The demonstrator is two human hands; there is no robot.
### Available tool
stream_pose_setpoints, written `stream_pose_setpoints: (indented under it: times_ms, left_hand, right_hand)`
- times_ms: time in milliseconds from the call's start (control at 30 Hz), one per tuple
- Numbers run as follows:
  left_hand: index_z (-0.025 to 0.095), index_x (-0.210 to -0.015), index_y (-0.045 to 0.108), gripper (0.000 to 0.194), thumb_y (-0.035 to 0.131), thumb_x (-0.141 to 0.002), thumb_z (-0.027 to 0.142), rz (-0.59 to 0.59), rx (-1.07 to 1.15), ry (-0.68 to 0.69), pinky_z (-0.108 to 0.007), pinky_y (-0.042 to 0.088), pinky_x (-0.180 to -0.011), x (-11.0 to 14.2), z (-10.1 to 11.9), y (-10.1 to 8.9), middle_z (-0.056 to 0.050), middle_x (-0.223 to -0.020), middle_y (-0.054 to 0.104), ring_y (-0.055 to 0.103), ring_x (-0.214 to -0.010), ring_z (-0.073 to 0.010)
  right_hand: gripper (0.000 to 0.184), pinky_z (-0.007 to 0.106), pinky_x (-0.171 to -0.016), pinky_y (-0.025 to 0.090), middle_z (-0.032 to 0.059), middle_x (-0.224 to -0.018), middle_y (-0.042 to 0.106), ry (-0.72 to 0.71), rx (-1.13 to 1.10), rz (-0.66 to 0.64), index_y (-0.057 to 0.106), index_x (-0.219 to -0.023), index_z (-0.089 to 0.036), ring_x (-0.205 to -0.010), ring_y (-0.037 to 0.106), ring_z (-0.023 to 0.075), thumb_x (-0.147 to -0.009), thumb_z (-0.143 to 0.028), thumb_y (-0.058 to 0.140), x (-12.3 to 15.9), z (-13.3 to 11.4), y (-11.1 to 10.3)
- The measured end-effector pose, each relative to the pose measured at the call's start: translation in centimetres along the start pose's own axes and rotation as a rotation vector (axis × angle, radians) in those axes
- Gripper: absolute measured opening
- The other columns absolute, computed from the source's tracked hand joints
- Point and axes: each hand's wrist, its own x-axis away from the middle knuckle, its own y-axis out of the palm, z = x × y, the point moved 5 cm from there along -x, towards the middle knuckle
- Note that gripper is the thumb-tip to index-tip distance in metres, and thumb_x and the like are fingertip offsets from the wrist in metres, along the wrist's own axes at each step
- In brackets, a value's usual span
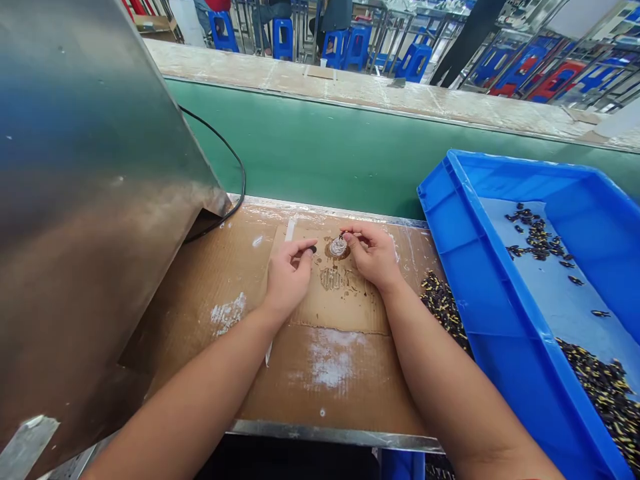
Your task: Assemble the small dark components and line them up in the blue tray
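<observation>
Between the fingers of my left hand (290, 277) a small black piece (313, 249) is pinched; its kind is too small to make out. My right hand (373, 253) is closed in a pinch at a small dark part (343, 235), held over a clear, shiny round blob (339, 247). The blob sits in a brown stained ring on a flat cardboard sheet (345, 317). Nearer to me, the sheet has a worn, ridged patch (331, 279). The hands are apart, one on each side of the blob.
At the right a blue bin (450, 240) holds many small black-and-yellow parts (600, 393). More such parts (443, 300) lie beside it. A large metal housing (100, 200) with a black cable (235, 157) stands left. Behind runs a green strip (320, 147); people sit beyond.
</observation>
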Motion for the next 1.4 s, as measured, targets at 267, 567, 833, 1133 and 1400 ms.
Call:
stream_pose_setpoints:
  times_ms: [267, 567, 833, 1133, 1400]
  left_hand:
    - [0.020, -0.113, 0.080, 0.025, 0.065, -0.095, 0.026, -0.021, -0.033, -0.006, -0.032, 0.057, -0.086, 0.2, 0.4, 0.0, -0.011, -0.112, 0.075, 0.070, -0.096, -0.0205]
    - [0.020, -0.113, 0.081, 0.025, 0.064, -0.094, 0.024, -0.025, -0.046, 0.015, -0.032, 0.056, -0.084, 0.3, 0.7, 0.1, -0.011, -0.113, 0.076, 0.070, -0.096, -0.0206]
    - [0.021, -0.112, 0.082, 0.024, 0.068, -0.091, 0.023, -0.017, 0.001, 0.013, -0.032, 0.057, -0.084, 0.2, 0.5, 0.1, -0.010, -0.110, 0.076, 0.071, -0.093, -0.0201]
    - [0.014, -0.099, 0.079, 0.029, 0.086, -0.080, 0.034, -0.006, 0.316, -0.197, -0.036, 0.064, -0.086, 0.7, -0.2, 0.0, -0.010, -0.091, 0.079, 0.074, -0.078, -0.0172]
    - [0.014, -0.098, 0.078, 0.035, 0.088, -0.080, 0.043, -0.112, 0.335, -0.130, -0.036, 0.066, -0.087, 3.2, 2.1, 0.4, -0.011, -0.092, 0.081, 0.078, -0.084, -0.0210]
  right_hand:
    - [0.018, 0.043, -0.094, 0.060, 0.0050, -0.109, 0.079, -0.110, 0.191, -0.034, 0.079, -0.107, -0.028, -0.101, 0.072, 0.0223, -0.101, -0.030, 0.062, 0.1, -0.9, -0.1]
    - [0.018, 0.042, -0.094, 0.059, 0.0047, -0.107, 0.079, -0.182, 0.210, 0.009, 0.079, -0.107, -0.028, -0.100, 0.073, 0.0220, -0.102, -0.028, 0.062, 0.3, -1.3, -0.2]
    - [0.020, 0.046, -0.099, 0.059, 0.0046, -0.110, 0.079, -0.168, 0.280, 0.008, 0.079, -0.105, -0.030, -0.106, 0.072, 0.0237, -0.103, -0.031, 0.059, 0.1, -1.4, 0.1]
    - [0.017, 0.033, -0.074, 0.062, 0.0051, -0.096, 0.076, 0.085, 0.077, 0.312, 0.072, -0.100, -0.023, -0.084, 0.071, 0.0178, -0.097, -0.039, 0.068, 1.1, -3.7, -2.3]
    - [0.031, 0.024, -0.071, 0.065, 0.0008, -0.094, 0.078, 0.620, -0.811, 0.030, 0.070, -0.099, -0.026, -0.090, 0.078, 0.0158, -0.083, -0.047, 0.087, 5.8, -5.0, 0.6]
